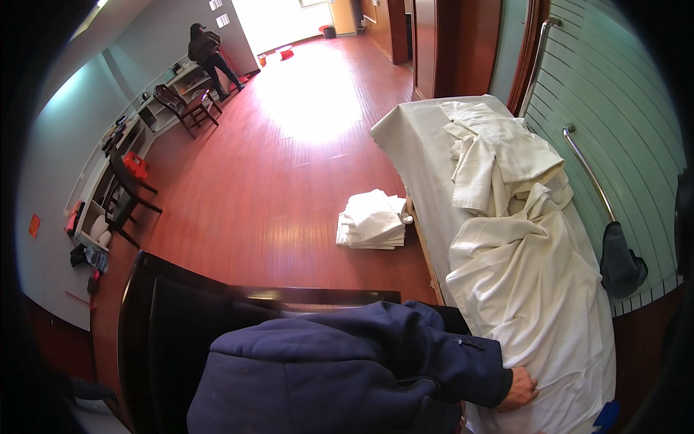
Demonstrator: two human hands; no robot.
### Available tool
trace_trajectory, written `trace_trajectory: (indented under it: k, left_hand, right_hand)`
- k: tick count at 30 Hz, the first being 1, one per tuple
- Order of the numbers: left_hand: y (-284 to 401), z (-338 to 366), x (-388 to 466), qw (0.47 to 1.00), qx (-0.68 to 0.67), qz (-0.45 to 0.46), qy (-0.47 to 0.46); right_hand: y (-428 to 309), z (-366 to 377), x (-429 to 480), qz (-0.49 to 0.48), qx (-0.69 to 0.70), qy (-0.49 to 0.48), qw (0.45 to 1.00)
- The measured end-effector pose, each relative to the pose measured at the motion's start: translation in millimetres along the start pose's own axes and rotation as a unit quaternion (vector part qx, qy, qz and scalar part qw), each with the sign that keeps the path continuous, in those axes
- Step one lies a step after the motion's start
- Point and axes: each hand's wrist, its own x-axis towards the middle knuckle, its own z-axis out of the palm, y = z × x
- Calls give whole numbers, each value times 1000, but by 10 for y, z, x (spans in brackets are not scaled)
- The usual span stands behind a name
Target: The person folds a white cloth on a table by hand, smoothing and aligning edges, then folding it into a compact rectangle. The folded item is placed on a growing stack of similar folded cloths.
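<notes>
My left hand [519,389], at the end of a navy jacket sleeve, lies on a long crumpled white cloth [520,282] spread along the table. Its fingers are curled against the fabric; whether they pinch it is hidden. My right hand is out of view. Beyond the long cloth, more rumpled white fabric [501,144] is heaped on the far part of the table, over a pale tablecloth [420,130]. A stack of folded white cloths [374,219] sits low beside the table's left edge. Something blue [606,416] shows at the lower right.
A dark chair with a black backrest [179,325] is around me. Along the right runs a greenish glass partition [612,97] with metal handles, a dark cloth bag [621,263] beside it. A person [206,51] stands at shelves at the far left, near wooden chairs [181,106].
</notes>
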Motion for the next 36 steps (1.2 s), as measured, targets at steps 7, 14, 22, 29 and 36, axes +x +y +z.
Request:
trace_trajectory:
  k: [7,14,22,29,36]
  left_hand:
    - [-35,-40,4,1000,-10,6,-2]
    - [-28,-35,39,999,-34,-27,-1]
    - [-63,-45,37,999,-45,-5,13]
    - [-55,-42,28,999,-41,-25,1]
    - [-50,-53,68,998,-26,-22,-53]
  right_hand:
    - [178,317,100,1,69,-37,997]
    - [363,423,85,18,76,-76,994]
    - [296,434,98,5,71,-81,994]
    - [372,418,82,18,84,-74,994]
    - [357,434,61,21,86,-66,994]
